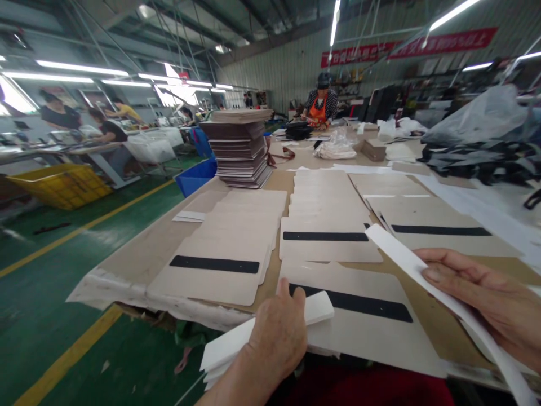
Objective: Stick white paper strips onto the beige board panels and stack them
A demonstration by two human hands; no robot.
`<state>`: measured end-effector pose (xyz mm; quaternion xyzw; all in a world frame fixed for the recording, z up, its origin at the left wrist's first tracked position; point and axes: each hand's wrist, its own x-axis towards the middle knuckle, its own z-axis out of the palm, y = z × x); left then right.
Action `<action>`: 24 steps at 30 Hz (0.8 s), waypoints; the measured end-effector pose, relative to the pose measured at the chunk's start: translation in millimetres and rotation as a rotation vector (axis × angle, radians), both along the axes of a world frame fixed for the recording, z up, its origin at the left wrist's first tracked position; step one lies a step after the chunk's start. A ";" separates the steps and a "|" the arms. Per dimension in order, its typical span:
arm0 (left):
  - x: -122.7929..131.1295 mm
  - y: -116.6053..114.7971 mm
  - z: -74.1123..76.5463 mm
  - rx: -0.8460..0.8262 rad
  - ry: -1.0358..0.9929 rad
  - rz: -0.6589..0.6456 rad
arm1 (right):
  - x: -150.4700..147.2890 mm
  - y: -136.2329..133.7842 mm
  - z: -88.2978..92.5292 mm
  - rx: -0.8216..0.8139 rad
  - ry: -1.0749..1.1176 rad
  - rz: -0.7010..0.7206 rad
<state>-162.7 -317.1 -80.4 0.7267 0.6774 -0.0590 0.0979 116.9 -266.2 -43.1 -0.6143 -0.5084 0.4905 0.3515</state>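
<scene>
Right hand (473,299), 4 o'clock: grip pinching lone white strip (395,248), thumb to fingers. Left hand (276,324), 6 o'clock: closed round strip bundle (230,341), toward 7, by near edge of tabletop (146,256). At 5: beige panel (367,341) with black band (372,305). Probable step: handling single strip apart from bundle. Next move likely calls for light pinch, no creasing, bundle kept squared.

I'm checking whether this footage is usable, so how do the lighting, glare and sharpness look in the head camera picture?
Head view: the tube light and window at upper left glare white; head view: the red banner in the background looks soft; head view: the left hand and right hand look clearer, though stretching near the edges suggests a wide-angle lens.
</scene>
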 end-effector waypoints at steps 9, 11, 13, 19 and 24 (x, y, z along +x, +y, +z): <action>-11.8 -15.2 -1.4 0.036 -0.122 -0.026 | -38.4 40.0 -6.6 -0.118 -0.188 0.503; -14.4 -12.4 -2.2 0.046 -0.147 -0.016 | -51.4 52.8 -11.0 -0.080 -0.221 0.606; -15.8 -7.3 -5.1 0.027 -0.147 -0.011 | -65.4 64.6 -16.7 -0.053 -0.226 0.666; -17.0 2.3 -13.5 0.043 -0.209 -0.002 | -104.1 86.9 -32.6 -0.094 -0.167 0.752; -20.1 2.3 -16.9 0.034 -0.225 0.002 | -119.7 95.1 -42.1 -0.095 -0.185 0.830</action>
